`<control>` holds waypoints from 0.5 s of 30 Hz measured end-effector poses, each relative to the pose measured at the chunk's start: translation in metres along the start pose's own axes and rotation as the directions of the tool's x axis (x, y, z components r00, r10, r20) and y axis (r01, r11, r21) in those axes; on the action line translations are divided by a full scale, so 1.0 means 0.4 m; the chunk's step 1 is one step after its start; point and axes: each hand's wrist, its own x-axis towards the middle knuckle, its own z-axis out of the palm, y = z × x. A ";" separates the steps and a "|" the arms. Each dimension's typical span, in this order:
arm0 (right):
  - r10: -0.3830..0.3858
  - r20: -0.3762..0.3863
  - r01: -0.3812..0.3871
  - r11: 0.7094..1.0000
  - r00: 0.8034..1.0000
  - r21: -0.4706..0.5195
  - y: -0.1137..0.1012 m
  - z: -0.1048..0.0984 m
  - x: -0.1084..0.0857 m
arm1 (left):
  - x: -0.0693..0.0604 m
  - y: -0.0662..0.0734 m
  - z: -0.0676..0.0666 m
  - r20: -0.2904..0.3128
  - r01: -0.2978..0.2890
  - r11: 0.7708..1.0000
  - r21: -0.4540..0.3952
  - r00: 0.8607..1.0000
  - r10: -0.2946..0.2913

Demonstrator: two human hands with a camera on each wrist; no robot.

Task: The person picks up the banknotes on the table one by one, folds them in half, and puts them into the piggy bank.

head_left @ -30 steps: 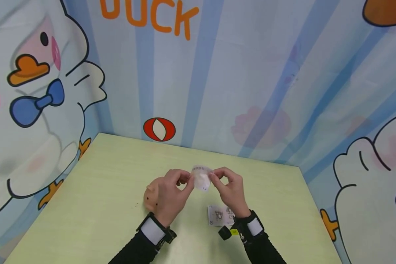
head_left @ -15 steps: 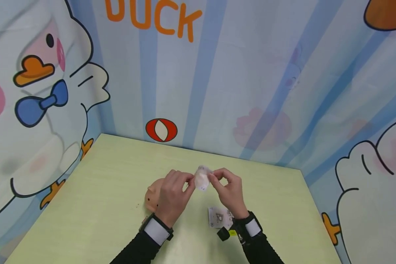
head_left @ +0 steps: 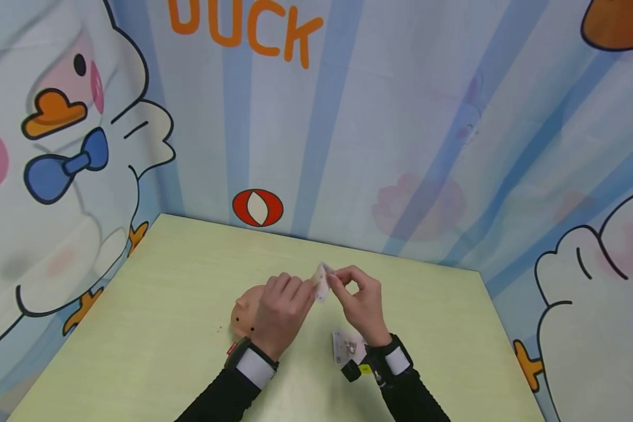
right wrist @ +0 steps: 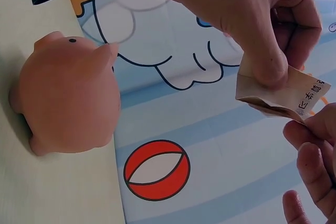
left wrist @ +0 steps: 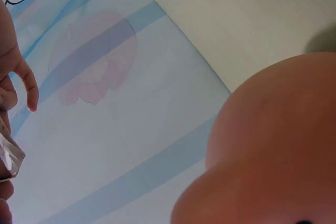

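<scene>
My left hand (head_left: pixel 282 313) pinches the left side of a small folded piece of printed paper (head_left: pixel 322 281), held above the table. On its other side, the thumb and finger of my right hand (head_left: pixel 363 302) pinch it too. In the right wrist view, the left thumb presses flat on the paper (right wrist: pixel 270 90), which is folded over and carries printed characters. Behind my left hand a pink piggy bank (head_left: pixel 242 313) stands on the table, partly covered in the head view. Another printed note (head_left: pixel 346 347) lies below my right hand, partly hidden by the wrist strap.
The pale yellow table (head_left: pixel 190 293) ends at a striped blue backdrop (head_left: pixel 401 117) with cartoon ducks. Both wrists wear black straps with small cameras, the right one (head_left: pixel 351 370) hanging over the lying note.
The paper, spread wider a second ago, is now folded narrower with a visible crease. My hands have drawn closer together, and the left has turned more over the paper.
</scene>
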 end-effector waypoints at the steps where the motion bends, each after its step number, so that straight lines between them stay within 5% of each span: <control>1: -0.003 -0.001 0.003 1.000 1.000 -0.007 0.000 0.001 0.000 | 0.000 0.000 0.002 -0.006 -0.004 1.000 0.000 1.000 0.004; 15: -0.081 -0.013 0.080 0.996 0.997 -0.039 -0.020 -0.004 0.005 | 0.016 0.018 -0.013 0.047 0.023 0.996 -0.085 0.999 -0.019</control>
